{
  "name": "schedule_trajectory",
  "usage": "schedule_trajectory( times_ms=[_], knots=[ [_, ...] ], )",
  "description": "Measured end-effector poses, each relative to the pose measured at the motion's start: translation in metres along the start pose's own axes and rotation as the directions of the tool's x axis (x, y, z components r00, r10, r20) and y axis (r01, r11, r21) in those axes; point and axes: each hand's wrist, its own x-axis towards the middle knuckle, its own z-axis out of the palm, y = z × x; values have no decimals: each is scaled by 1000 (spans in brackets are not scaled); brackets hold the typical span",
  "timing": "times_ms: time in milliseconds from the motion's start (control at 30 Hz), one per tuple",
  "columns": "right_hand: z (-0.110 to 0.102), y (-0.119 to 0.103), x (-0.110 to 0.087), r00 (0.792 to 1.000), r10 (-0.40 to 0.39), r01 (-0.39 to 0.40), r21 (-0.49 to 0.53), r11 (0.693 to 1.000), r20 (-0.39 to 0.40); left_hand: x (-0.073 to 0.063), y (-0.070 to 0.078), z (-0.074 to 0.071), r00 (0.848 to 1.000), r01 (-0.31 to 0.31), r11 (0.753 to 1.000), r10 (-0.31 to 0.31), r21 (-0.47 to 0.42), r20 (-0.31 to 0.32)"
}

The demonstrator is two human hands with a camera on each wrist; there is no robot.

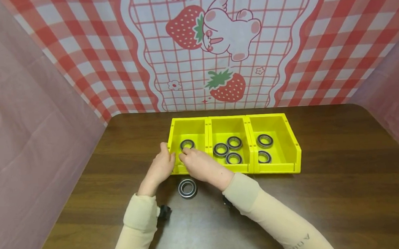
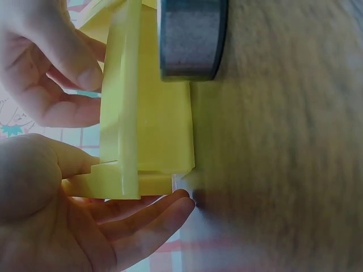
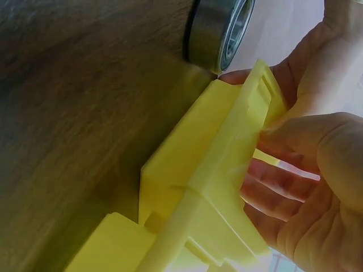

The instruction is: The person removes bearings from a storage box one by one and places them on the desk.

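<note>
Three joined yellow bins hold ring-shaped ball bearings. At the left bin, my left hand grips the outer side wall, thumb inside and fingers outside in the left wrist view. My right hand reaches over the low front of the same bin. Its fingertips dip behind the front wall, so whether they hold anything is hidden. Just beyond them a bearing lies on the bin floor. Another bearing rests flat on the table in front of the bin, between my wrists.
Three bearings, one of them this bearing, lie in the middle bin. Two more, including this bearing, are in the right bin. Behind the brown table hangs a red checked cloth.
</note>
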Motion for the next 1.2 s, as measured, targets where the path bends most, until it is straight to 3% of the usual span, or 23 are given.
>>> schedule_trajectory(
  times_ms=[367, 900, 1200],
  knots=[
    [4, 2, 8, 994, 75, -77, 31, 997, 77, -1, 1, -2, 1000, 0, 1000, 0, -6, 5],
    [12, 3, 19, 986, 159, -160, 1, 987, 51, 0, -1, 1, 1000, -11, 1000, 11, -1, -7],
    [16, 3, 26, 965, 247, -254, 78, 964, 90, 0, -1, 0, 1000, -13, 1000, 13, 1, -10]
  ],
)
